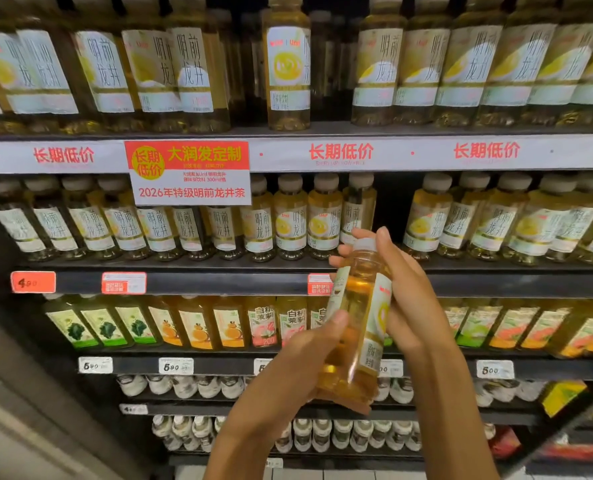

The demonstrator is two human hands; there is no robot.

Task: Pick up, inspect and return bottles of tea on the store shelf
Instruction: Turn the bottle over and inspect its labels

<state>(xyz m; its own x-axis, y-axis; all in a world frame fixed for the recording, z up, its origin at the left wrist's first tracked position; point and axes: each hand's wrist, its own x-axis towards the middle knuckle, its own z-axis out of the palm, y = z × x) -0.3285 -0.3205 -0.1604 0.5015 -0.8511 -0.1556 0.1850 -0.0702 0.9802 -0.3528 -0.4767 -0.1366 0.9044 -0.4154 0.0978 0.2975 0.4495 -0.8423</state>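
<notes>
A clear bottle of golden tea (357,317) with a white cap and pale label is held up in front of the shelves, tilted slightly. My left hand (298,362) grips its lower half, thumb across the front. My right hand (402,289) holds the upper part, with fingers curled around the neck and cap. Rows of the same tea bottles (288,220) stand on the middle shelf behind. A dark gap (390,209) shows in that row just above the held bottle.
More of the same tea fills the top shelf (288,64). A red-and-white promotion sign (189,171) hangs from the shelf edge. Fruit tea bottles (198,323) line the shelf below, and white-capped bottles (184,386) sit lower down. Price tags (33,282) run along the rails.
</notes>
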